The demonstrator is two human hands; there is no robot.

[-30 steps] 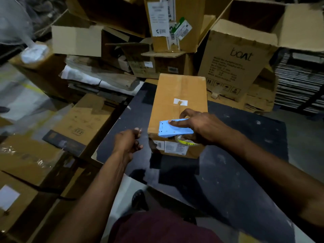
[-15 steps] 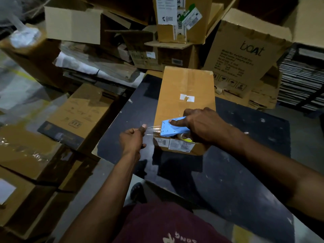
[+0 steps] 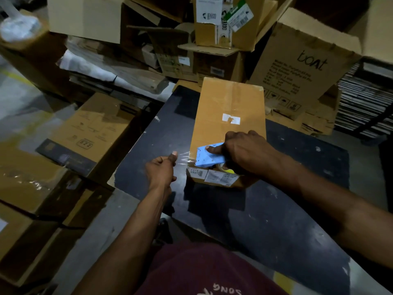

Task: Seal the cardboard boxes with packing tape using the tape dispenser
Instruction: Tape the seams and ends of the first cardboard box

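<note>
The left hand [image 3: 160,171] has its thumb and curled fingers pinched on the free end of the clear tape [image 3: 182,159], drawn taut leftward off the box's near corner. The right hand [image 3: 246,154] grips the blue tape dispenser [image 3: 209,156], forefinger laid along its top, pressing it on the near end of the cardboard box [image 3: 230,116]. That box lies on the dark table [image 3: 276,209] with its long axis running away from the person, so a sealing stroke would likely go forward from the right hand. The tape roll is mostly hidden under the palm; the box's centre seam is hard to make out.
</note>
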